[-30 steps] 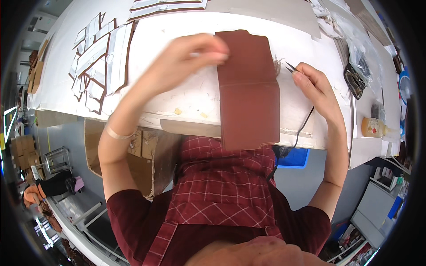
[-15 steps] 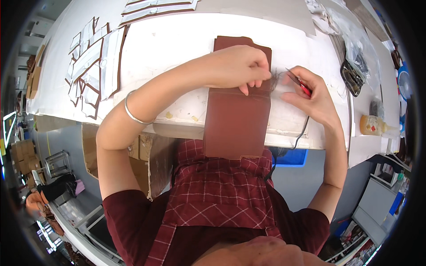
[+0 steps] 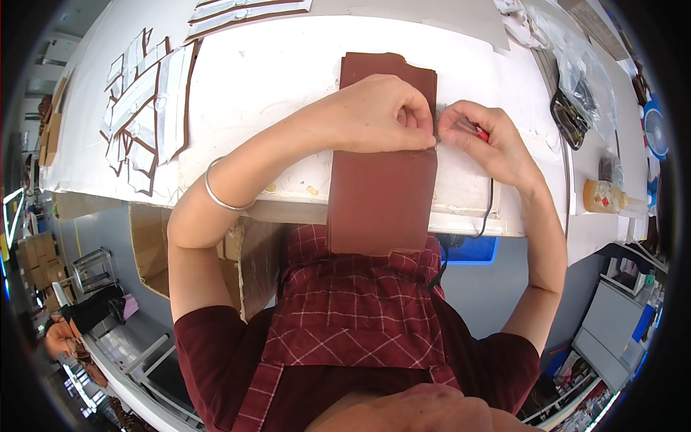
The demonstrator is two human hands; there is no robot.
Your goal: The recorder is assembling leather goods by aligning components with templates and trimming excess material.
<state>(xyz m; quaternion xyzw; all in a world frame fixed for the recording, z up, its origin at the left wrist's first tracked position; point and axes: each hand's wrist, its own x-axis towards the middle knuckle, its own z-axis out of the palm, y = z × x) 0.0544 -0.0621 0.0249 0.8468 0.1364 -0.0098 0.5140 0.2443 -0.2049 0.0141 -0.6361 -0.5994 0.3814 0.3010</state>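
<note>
A stack of long reddish-brown leather-like pieces [image 3: 381, 201] runs from the tabletop over its front edge toward my lap. My left hand [image 3: 385, 115] lies across the stack, its fingertips pinched together at the right edge. A small tuft of dark threads [image 3: 440, 110] shows beside those fingertips; what exactly they pinch is partly hidden. Just to the right, my right hand [image 3: 493, 140] is closed around red-handled thread snips [image 3: 482, 134]. The blades are hidden behind its fingers, and its fingertips nearly meet those of my left hand.
Flat white pieces with brown edging [image 3: 155, 101] lie at the left of the white table [image 3: 266, 86], with more at the back. On the right are clear plastic bags [image 3: 576, 72], a dark pouch-like item [image 3: 570, 119] and a bottle of yellowish liquid [image 3: 603, 196]. A cardboard box [image 3: 151, 245] stands below.
My right hand has moved left to my left hand's fingertips, and the snips' blades have gone out of sight. My left hand has shifted slightly down the stack, its fingers pinched closer together.
</note>
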